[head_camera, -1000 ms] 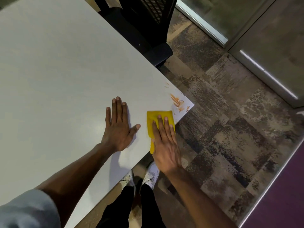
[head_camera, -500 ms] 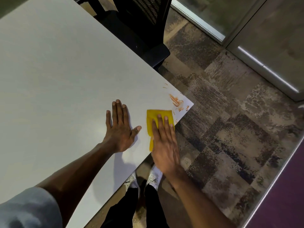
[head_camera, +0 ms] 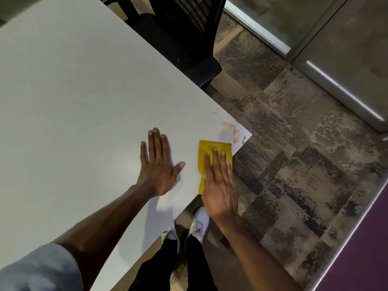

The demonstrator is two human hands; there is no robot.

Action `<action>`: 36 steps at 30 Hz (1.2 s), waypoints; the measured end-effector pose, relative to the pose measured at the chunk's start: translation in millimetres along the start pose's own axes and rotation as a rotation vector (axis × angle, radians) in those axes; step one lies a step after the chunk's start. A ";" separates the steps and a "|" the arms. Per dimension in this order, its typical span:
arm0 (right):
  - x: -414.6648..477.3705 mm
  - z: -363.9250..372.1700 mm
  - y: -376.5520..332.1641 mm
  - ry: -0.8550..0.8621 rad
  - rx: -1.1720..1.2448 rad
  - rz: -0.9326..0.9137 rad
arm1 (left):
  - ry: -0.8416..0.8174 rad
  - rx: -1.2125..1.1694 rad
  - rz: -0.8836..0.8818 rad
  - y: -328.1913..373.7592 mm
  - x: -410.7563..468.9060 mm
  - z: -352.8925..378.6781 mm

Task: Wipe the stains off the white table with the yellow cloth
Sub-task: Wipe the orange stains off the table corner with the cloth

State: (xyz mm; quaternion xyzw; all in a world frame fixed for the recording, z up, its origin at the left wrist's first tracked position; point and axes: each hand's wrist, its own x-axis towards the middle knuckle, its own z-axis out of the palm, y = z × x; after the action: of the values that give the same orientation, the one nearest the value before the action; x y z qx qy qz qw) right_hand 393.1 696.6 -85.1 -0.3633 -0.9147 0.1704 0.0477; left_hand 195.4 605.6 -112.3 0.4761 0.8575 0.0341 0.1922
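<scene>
The right hand (head_camera: pixel 219 185) lies flat on the cloth (head_camera: pixel 210 148), just below the stains (head_camera: pixel 234 132). The left hand (head_camera: pixel 158 164) lies flat and empty on the surface (head_camera: pixel 84 101).

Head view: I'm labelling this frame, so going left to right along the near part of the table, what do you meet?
Grey sleeve → left hand flat on the white table → yellow cloth under the right hand → orange stains at the corner → patterned carpet.

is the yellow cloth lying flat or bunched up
Flat. The yellow cloth lies as a neat rectangle on the white table, pressed under the right hand. Whether it is folded double: cannot tell.
</scene>
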 end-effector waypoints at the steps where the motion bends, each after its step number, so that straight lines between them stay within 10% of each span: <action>1: 11.9 -0.3 4.6 0.005 -0.001 0.009 | 0.005 0.003 0.004 -0.2 -0.5 -0.3; 36: 65.5 -1.0 27.9 0.119 0.011 0.211 | 0.257 0.043 -0.020 31.0 7.4 6.5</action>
State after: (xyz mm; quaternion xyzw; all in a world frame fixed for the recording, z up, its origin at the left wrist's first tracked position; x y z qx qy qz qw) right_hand 363.5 760.4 -96.2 -0.4668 -0.8660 0.1574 0.0859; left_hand 219.1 627.8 -113.1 0.4632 0.8803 0.0746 0.0707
